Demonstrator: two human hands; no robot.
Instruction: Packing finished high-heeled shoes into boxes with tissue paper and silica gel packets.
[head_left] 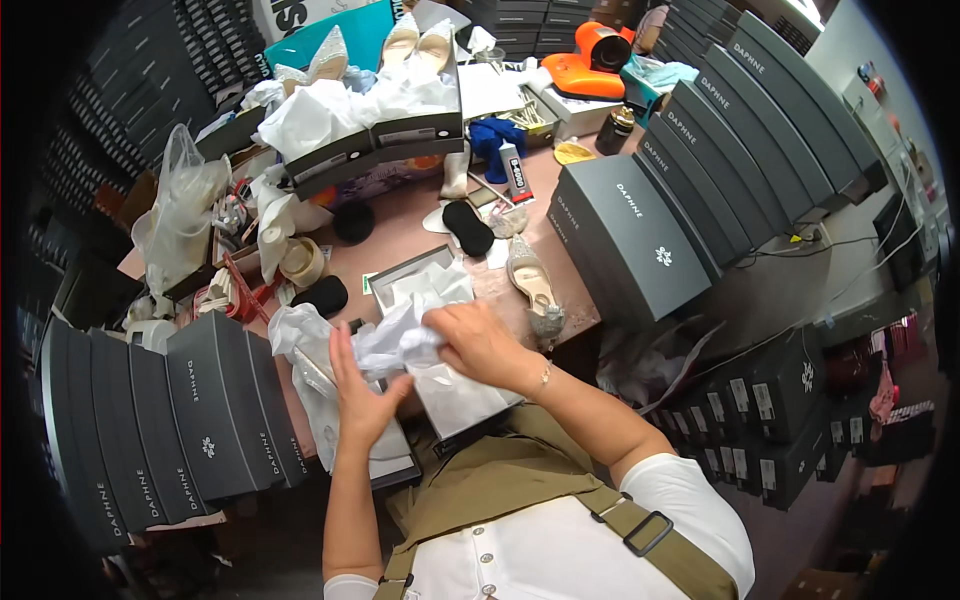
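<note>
White tissue paper (pixel 392 340) lies crumpled between my hands, above an open grey shoebox (pixel 400 268) lined with more of it. My right hand (pixel 482 348) has its fingers curled around the tissue at its right end. With fingers stretched up and thumb apart, my left hand (pixel 362 402) is at the left side of the paper; whether it touches the paper is hard to see. Left of that hand, more white paper (pixel 296 328) partly covers what looks like a glittery shoe. A single sparkly pointed shoe (pixel 532 280) lies right of the box.
Grey shoeboxes stand in rows at left (pixel 205 400) and right (pixel 625 225). Open boxes at the back hold glittery shoes (pixel 328 58). A glue tube (pixel 514 172), a black oval pad (pixel 468 228), a tape roll (pixel 302 262) and an orange device (pixel 585 75) sit on the pink table.
</note>
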